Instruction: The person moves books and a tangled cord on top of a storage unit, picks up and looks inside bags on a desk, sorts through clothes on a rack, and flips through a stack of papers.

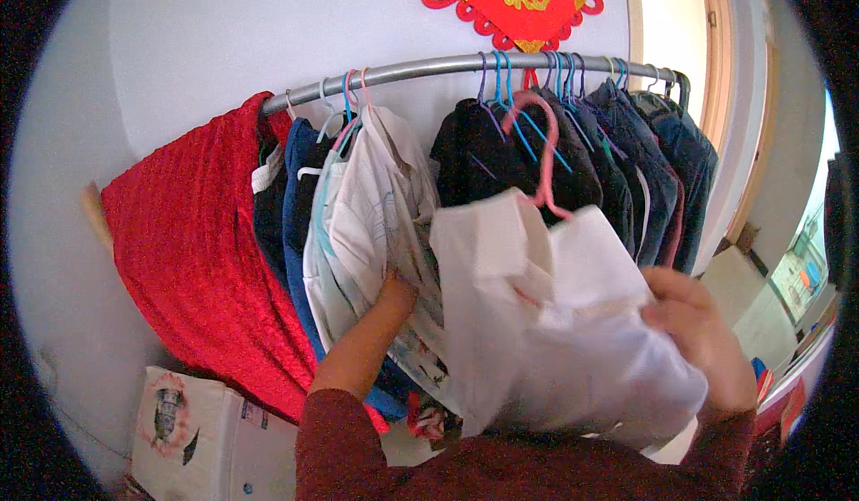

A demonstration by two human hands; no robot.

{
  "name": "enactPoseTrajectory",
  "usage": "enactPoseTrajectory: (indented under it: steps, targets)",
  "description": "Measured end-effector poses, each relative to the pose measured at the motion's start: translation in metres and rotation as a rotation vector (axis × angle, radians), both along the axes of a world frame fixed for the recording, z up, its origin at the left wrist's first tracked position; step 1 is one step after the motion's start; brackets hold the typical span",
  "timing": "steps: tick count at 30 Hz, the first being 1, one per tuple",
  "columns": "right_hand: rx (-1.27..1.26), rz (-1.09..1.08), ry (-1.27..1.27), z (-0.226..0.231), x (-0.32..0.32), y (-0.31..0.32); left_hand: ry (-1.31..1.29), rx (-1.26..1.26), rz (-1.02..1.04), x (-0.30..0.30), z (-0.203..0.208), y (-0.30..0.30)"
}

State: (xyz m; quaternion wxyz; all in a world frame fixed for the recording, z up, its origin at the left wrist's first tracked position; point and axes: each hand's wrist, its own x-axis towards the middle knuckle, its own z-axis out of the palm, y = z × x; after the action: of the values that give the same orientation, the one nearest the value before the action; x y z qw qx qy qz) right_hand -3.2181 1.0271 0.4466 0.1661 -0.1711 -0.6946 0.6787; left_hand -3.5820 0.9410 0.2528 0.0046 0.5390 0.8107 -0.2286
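My right hand (693, 322), slightly blurred, grips the side of a white collared shirt (582, 331) near its shoulder. The shirt is on a pink hanger (548, 148), whose hook stands up in front of the dark clothes and looks apart from the rail. My left hand (400, 288) reaches in among the hanging clothes, against a white patterned shirt (362, 215). Its fingers are mostly hidden by the cloth, so whether they grip it does not show.
A curved metal rail (412, 71) carries dark garments (626, 143) at right and a red textured cloth (201, 233) at far left. Below the cloth stands a white box (188, 429). A red wall ornament (523, 0) hangs above, and a doorway (676, 18) opens at right.
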Motion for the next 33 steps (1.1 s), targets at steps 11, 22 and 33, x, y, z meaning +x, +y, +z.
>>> enactPoseTrajectory:
  steps: [11, 22, 33]
  targets:
    - [0.951, -0.235, 0.347, 0.027, -0.2, 0.065, 0.206, 0.57, -0.37, 0.034, 0.03, -0.037]
    - [1.301, -0.05, -0.026, -0.013, -0.286, 0.061, 0.273, 1.31, 0.005, 0.053, 0.125, -0.049]
    - [0.909, -0.118, 0.174, -0.035, -0.349, 0.009, 0.302, 1.618, -0.207, 0.055, 0.133, -0.057]
